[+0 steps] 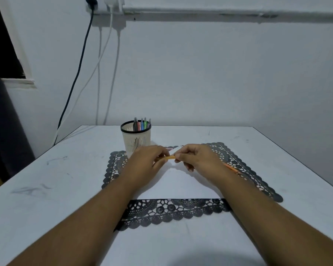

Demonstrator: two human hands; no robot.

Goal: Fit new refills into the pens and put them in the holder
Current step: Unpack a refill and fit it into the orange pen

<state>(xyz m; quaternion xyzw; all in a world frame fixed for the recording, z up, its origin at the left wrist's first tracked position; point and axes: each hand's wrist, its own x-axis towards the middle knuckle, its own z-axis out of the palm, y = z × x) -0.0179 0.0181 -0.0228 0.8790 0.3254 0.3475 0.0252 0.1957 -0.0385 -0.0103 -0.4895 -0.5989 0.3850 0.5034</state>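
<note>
- Where the mat (173, 210) lies nearest at 6 o'clock, a white sheet (181, 181) covers its middle.
- At centre, left hand (144, 160) and right hand (196, 158) both pinch one orange pen (170, 158) between them.
- Another orange pen (232, 168) lies at 3 o'clock.
- At 11 o'clock, the holder (136, 141) stands with pens (141, 124) upright inside.

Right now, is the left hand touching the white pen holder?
Cannot tell. In the head view the left hand overlaps the lower edge of the pen holder, so no gap shows, but it may simply be in front of it.
</note>
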